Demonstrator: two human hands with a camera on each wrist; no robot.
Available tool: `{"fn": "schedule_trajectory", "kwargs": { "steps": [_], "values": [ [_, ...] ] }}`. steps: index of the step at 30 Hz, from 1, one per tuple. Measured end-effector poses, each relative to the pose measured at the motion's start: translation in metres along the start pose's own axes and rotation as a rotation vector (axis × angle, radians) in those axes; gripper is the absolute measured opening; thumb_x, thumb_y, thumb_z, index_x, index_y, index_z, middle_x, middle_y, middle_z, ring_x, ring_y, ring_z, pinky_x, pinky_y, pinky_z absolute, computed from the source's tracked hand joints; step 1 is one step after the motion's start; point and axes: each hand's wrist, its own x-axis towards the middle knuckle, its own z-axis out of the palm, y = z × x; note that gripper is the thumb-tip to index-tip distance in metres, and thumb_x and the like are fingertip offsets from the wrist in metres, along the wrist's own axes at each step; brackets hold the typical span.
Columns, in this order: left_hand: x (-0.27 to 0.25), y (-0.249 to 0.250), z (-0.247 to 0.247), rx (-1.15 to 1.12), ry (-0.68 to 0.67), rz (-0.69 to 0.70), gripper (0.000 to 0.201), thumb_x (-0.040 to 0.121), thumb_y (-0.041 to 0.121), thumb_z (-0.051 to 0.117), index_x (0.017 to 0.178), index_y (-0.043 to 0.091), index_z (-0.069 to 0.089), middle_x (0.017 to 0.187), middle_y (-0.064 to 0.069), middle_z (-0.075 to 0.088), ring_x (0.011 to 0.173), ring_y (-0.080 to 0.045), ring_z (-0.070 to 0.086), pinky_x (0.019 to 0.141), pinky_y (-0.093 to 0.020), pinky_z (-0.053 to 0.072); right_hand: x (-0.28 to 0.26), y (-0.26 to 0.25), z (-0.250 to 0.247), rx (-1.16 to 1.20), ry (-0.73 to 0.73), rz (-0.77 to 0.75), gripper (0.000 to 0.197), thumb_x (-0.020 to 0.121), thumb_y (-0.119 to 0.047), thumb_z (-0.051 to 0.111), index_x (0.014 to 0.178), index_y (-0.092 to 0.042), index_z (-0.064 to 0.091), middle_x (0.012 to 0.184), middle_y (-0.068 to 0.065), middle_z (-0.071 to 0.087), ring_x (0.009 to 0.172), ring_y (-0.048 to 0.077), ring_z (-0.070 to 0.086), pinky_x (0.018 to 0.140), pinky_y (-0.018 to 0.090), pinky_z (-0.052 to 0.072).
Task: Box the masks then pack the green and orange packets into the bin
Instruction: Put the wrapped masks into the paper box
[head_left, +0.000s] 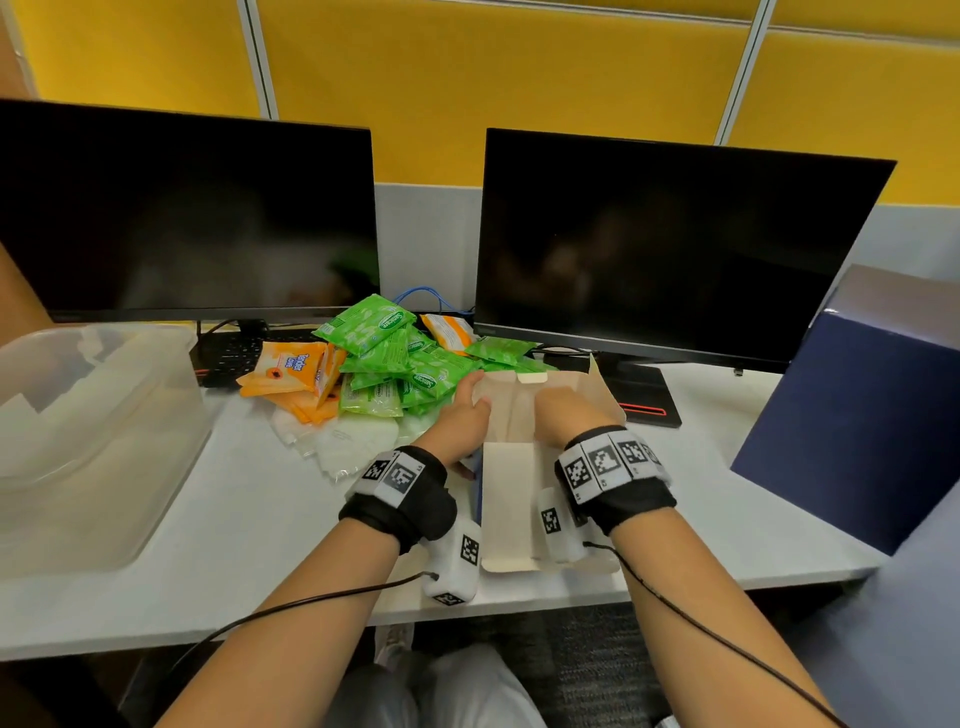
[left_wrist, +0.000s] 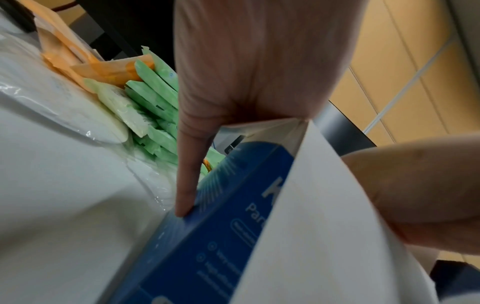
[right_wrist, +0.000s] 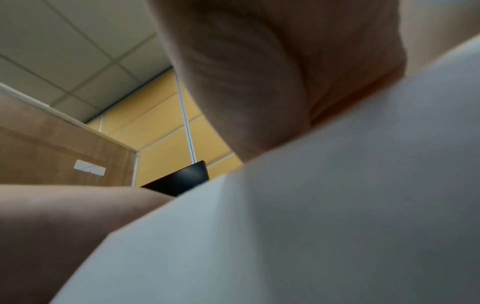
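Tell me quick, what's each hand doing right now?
Left hand: grips the left wall of the box, thumb outside.
Right hand: reaches into the box; its fingers are hidden, so cannot tell.

Left hand (head_left: 464, 415) thumb and fingers pinching; right hand (head_left: 566, 410) palm down, fingers hidden.

White tabletop (head_left: 249, 519) holding a heap of bright green packets (head_left: 410, 364) with white and dark green logos; left of the heap, orange packets (head_left: 283, 371) with white lettering; in front of it, white masks (head_left: 343, 441) in clear wrap; right of it, a box (head_left: 511, 499) with blue outside and pale beige inside; far left, a translucent whitish bin (head_left: 93, 431); behind, two black monitors (head_left: 670, 249) against yellow panels (head_left: 493, 78)
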Motion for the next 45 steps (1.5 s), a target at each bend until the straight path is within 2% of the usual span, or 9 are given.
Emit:
{"fn": "schedule_trajectory", "kwargs": {
  "steps": [7,12,15,18,24,29,38,41,45],
  "values": [
    [-0.004,-0.001,-0.003,-0.084,-0.067,-0.066,0.058,0.100,0.048,0.023,0.148,0.045,-0.011,0.148,-0.010,0.039,0.117,-0.040,0.055,0.085,-0.056,0.053,-0.002,-0.030,0.008,0.220,-0.032,-0.154,0.038,0.102,-0.015,0.035,0.129,0.006,0.051,0.132,0.022,0.054,0.122,0.032,0.051,0.100,0.035,0.038],
    [-0.011,-0.009,-0.028,-0.017,-0.050,0.003,0.054,0.097,0.058,0.018,0.149,0.040,0.016,0.150,0.002,0.032,0.114,-0.024,0.048,0.086,-0.042,0.050,-0.001,-0.032,0.016,0.519,-0.048,-0.154,0.066,0.100,-0.053,0.023,0.135,-0.003,0.048,0.132,0.017,0.054,0.119,0.030,0.052,0.096,0.035,0.038],
    [0.000,-0.024,-0.055,0.227,0.131,0.031,0.044,0.103,0.035,0.028,0.143,0.017,0.037,0.142,-0.008,0.044,0.121,-0.029,0.047,0.099,-0.041,0.041,0.003,-0.032,0.021,0.522,-0.048,-0.187,0.072,0.090,-0.064,0.040,0.131,-0.005,0.051,0.131,0.012,0.055,0.114,0.026,0.054,0.087,0.032,0.038],
    [0.017,-0.060,-0.086,0.628,0.273,-0.169,0.049,0.095,0.026,0.049,0.139,0.007,0.038,0.145,-0.020,0.039,0.131,-0.036,0.038,0.107,-0.041,0.036,0.005,-0.041,0.025,0.488,-0.006,-0.259,0.065,0.085,-0.059,0.054,0.124,-0.007,0.052,0.126,0.010,0.057,0.107,0.025,0.056,0.085,0.032,0.043],
    [0.029,-0.116,-0.102,0.846,0.113,-0.439,0.097,0.076,0.051,0.069,0.150,0.023,0.012,0.150,-0.021,0.017,0.137,-0.043,0.023,0.110,-0.046,0.030,0.001,-0.055,0.027,0.443,0.000,-0.349,0.044,0.087,-0.058,0.054,0.091,-0.014,0.056,0.113,0.011,0.061,0.088,0.021,0.052,0.077,0.029,0.039],
    [0.031,-0.125,-0.099,0.885,0.307,-0.328,0.080,0.074,0.054,0.070,0.137,0.021,0.034,0.138,-0.016,0.033,0.128,-0.039,0.035,0.103,-0.046,0.037,0.003,-0.054,0.030,0.426,0.027,-0.350,0.068,0.087,-0.064,0.049,0.120,-0.005,0.056,0.124,0.011,0.057,0.102,0.024,0.053,0.079,0.030,0.037],
    [0.015,-0.076,-0.106,0.727,0.483,-0.098,0.026,0.092,0.023,0.048,0.102,0.003,0.061,0.107,-0.019,0.062,0.098,-0.034,0.058,0.075,-0.034,0.041,0.009,-0.052,0.025,0.555,-0.020,-0.316,0.071,0.099,-0.055,0.018,0.123,-0.001,0.057,0.115,0.017,0.062,0.106,0.029,0.058,0.096,0.036,0.042],
    [0.001,-0.048,-0.109,0.500,0.634,0.042,0.034,0.098,0.026,0.044,0.111,-0.003,0.058,0.108,-0.023,0.060,0.099,-0.036,0.056,0.077,-0.035,0.040,0.012,-0.053,0.024,0.702,-0.004,-0.270,0.065,0.101,-0.052,0.017,0.122,-0.004,0.057,0.105,0.014,0.065,0.086,0.026,0.064,0.084,0.034,0.049],
    [-0.019,-0.016,-0.111,-0.022,0.836,0.374,0.028,0.101,0.026,0.040,0.107,0.005,0.057,0.090,-0.017,0.066,0.057,-0.013,0.060,0.050,-0.018,0.043,0.013,-0.049,0.022,1.047,-0.043,-0.175,0.065,0.098,-0.059,0.018,0.120,-0.011,0.055,0.095,0.010,0.062,0.073,0.020,0.061,0.065,0.028,0.050]
  ]
}}
